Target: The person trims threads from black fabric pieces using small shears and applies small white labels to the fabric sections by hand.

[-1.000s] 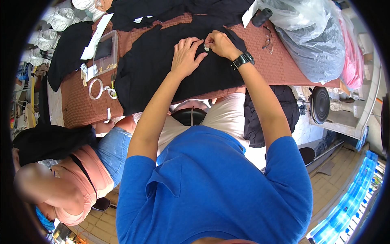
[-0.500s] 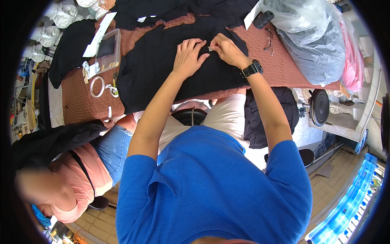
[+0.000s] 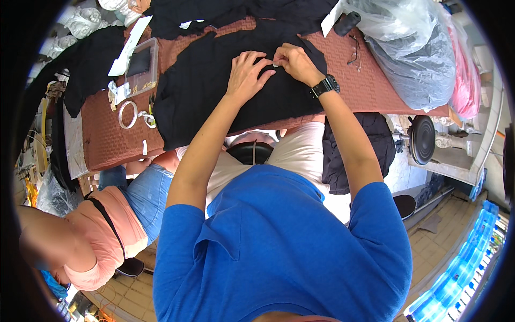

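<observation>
A black fabric piece (image 3: 198, 91) lies spread over the table in front of me. My left hand (image 3: 248, 76) rests on it with fingers apart, thumb reaching toward a small pale tag-like piece (image 3: 276, 65). From the right, my right hand (image 3: 296, 62) pinches at that piece, thumb and fingertips together on the black fabric. The piece is too small to make out clearly. A black watch (image 3: 325, 86) is on my right wrist.
Left on the brown-covered table (image 3: 107, 142) are a clear plastic box (image 3: 142, 70), a tape roll (image 3: 128, 115) and white paper strips. Glasses (image 3: 354, 51), a black thread spool (image 3: 347, 24) and filled plastic bags (image 3: 413, 64) are at right. A seated person (image 3: 115, 214) is at left.
My right hand has shifted slightly left, still at the pale piece; my left hand is nearly unmoved. At left, the person's black garment has gone from the lap up toward the far left.
</observation>
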`<state>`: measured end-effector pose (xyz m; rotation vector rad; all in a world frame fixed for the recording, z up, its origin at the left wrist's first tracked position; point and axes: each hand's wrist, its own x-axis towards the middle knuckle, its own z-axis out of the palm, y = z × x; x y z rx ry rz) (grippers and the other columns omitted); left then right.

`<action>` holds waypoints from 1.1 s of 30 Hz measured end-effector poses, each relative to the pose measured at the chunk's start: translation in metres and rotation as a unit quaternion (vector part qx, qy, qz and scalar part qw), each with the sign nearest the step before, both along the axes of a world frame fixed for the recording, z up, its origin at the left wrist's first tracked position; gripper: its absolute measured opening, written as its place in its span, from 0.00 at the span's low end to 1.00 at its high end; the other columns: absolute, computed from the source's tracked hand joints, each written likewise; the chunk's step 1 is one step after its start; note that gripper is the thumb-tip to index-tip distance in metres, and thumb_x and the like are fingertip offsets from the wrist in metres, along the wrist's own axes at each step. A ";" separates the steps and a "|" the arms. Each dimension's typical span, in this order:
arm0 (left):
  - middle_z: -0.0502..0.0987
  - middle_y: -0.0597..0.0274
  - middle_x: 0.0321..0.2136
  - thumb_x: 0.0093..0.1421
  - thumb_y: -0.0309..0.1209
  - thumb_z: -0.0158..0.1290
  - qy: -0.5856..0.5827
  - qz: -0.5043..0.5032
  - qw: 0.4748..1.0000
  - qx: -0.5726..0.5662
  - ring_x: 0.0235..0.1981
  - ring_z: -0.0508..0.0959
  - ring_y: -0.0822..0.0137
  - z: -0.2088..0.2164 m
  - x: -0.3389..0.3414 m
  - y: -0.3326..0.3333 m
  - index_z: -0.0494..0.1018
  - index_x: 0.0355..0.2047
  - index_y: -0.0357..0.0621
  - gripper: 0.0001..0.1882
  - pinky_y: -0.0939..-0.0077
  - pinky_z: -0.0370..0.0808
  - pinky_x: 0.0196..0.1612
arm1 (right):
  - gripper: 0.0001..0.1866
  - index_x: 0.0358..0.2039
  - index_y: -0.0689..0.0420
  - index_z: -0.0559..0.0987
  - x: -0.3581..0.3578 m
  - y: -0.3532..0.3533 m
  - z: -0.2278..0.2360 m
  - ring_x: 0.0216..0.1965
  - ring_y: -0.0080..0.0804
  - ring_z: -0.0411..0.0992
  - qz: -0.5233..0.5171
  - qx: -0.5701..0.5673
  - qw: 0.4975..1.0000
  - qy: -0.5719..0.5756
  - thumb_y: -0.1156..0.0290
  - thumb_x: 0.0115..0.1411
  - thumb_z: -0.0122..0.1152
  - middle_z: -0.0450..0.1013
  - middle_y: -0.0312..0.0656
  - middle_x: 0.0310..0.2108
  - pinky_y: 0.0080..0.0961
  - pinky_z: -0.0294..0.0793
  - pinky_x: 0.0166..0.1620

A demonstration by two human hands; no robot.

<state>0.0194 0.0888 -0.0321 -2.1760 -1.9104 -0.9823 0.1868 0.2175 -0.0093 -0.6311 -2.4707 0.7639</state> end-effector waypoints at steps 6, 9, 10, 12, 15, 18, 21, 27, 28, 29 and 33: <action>0.75 0.68 0.51 0.62 0.42 0.61 0.013 -0.010 1.000 0.011 0.56 0.72 0.60 0.000 0.000 0.001 0.81 0.45 0.54 0.14 0.58 0.67 0.56 | 0.04 0.35 0.64 0.78 0.012 -0.008 0.001 0.32 0.42 0.77 0.030 0.017 0.995 0.089 0.81 0.59 0.64 0.74 0.45 0.32 0.32 0.75 0.37; 0.76 0.67 0.51 0.62 0.43 0.61 0.018 -0.013 1.000 0.009 0.56 0.72 0.61 0.000 -0.002 0.000 0.81 0.46 0.53 0.15 0.58 0.67 0.56 | 0.01 0.34 0.63 0.77 0.019 -0.022 0.015 0.33 0.41 0.78 -0.040 -0.048 0.990 0.129 0.81 0.62 0.61 0.76 0.45 0.32 0.32 0.77 0.38; 0.76 0.67 0.51 0.61 0.43 0.62 0.019 -0.014 1.000 0.009 0.56 0.72 0.61 0.000 -0.002 0.000 0.80 0.46 0.52 0.16 0.58 0.67 0.56 | 0.01 0.34 0.63 0.77 0.020 -0.025 0.019 0.33 0.41 0.79 -0.073 -0.073 0.984 0.145 0.81 0.63 0.59 0.77 0.46 0.32 0.33 0.77 0.39; 0.77 0.67 0.49 0.61 0.42 0.62 -0.006 -0.005 1.000 0.011 0.54 0.73 0.61 0.002 -0.002 0.000 0.80 0.44 0.51 0.15 0.58 0.67 0.55 | 0.06 0.42 0.62 0.75 0.022 -0.028 0.015 0.37 0.35 0.81 -0.123 -0.099 0.968 0.193 0.82 0.65 0.58 0.80 0.46 0.35 0.29 0.79 0.41; 0.79 0.67 0.45 0.60 0.39 0.64 -0.107 0.034 0.994 -0.012 0.50 0.75 0.59 0.008 0.004 0.006 0.80 0.43 0.50 0.14 0.58 0.68 0.53 | 0.17 0.52 0.61 0.68 0.022 -0.042 0.011 0.40 0.37 0.82 -0.116 -0.095 0.968 0.202 0.85 0.64 0.57 0.80 0.48 0.38 0.28 0.80 0.43; 0.79 0.66 0.36 0.58 0.33 0.64 -0.156 0.052 0.986 0.003 0.41 0.76 0.58 0.005 0.010 0.020 0.80 0.38 0.47 0.09 0.58 0.70 0.50 | 0.20 0.53 0.61 0.67 0.020 -0.051 -0.003 0.41 0.43 0.80 -0.106 -0.095 0.976 0.166 0.88 0.62 0.55 0.79 0.50 0.40 0.34 0.80 0.45; 0.77 0.66 0.33 0.58 0.31 0.65 -0.159 0.042 0.986 -0.005 0.40 0.75 0.60 -0.001 0.014 0.027 0.82 0.31 0.47 0.04 0.60 0.70 0.47 | 0.21 0.53 0.61 0.67 0.018 -0.055 -0.013 0.43 0.46 0.79 -0.116 -0.080 0.978 0.154 0.88 0.60 0.55 0.78 0.51 0.40 0.38 0.79 0.47; 0.77 0.69 0.33 0.57 0.35 0.65 -0.114 0.049 0.992 -0.010 0.41 0.74 0.60 -0.002 0.013 0.029 0.84 0.31 0.51 0.04 0.60 0.69 0.46 | 0.20 0.53 0.61 0.68 0.020 -0.057 -0.020 0.45 0.47 0.78 -0.123 -0.064 0.977 0.160 0.88 0.60 0.56 0.78 0.51 0.41 0.38 0.79 0.49; 0.77 0.70 0.34 0.57 0.35 0.65 -0.110 0.047 0.993 -0.014 0.41 0.74 0.60 -0.001 0.012 0.028 0.84 0.32 0.51 0.05 0.61 0.69 0.45 | 0.20 0.52 0.61 0.68 0.020 -0.058 -0.021 0.46 0.46 0.78 -0.123 -0.050 0.979 0.155 0.88 0.60 0.56 0.78 0.51 0.41 0.38 0.78 0.49; 0.77 0.71 0.34 0.57 0.35 0.65 -0.106 0.046 0.993 -0.017 0.41 0.74 0.61 0.000 0.012 0.027 0.84 0.32 0.51 0.05 0.61 0.69 0.45 | 0.20 0.52 0.62 0.69 0.021 -0.059 -0.022 0.46 0.46 0.77 -0.123 -0.035 0.980 0.150 0.88 0.60 0.56 0.78 0.51 0.41 0.38 0.78 0.50; 0.79 0.67 0.38 0.58 0.35 0.65 -0.162 0.025 0.986 -0.035 0.44 0.75 0.59 0.002 0.006 0.024 0.83 0.39 0.50 0.09 0.61 0.70 0.49 | 0.23 0.54 0.62 0.69 0.022 -0.060 -0.022 0.47 0.47 0.77 -0.122 -0.053 0.978 0.164 0.88 0.58 0.58 0.78 0.49 0.42 0.38 0.77 0.51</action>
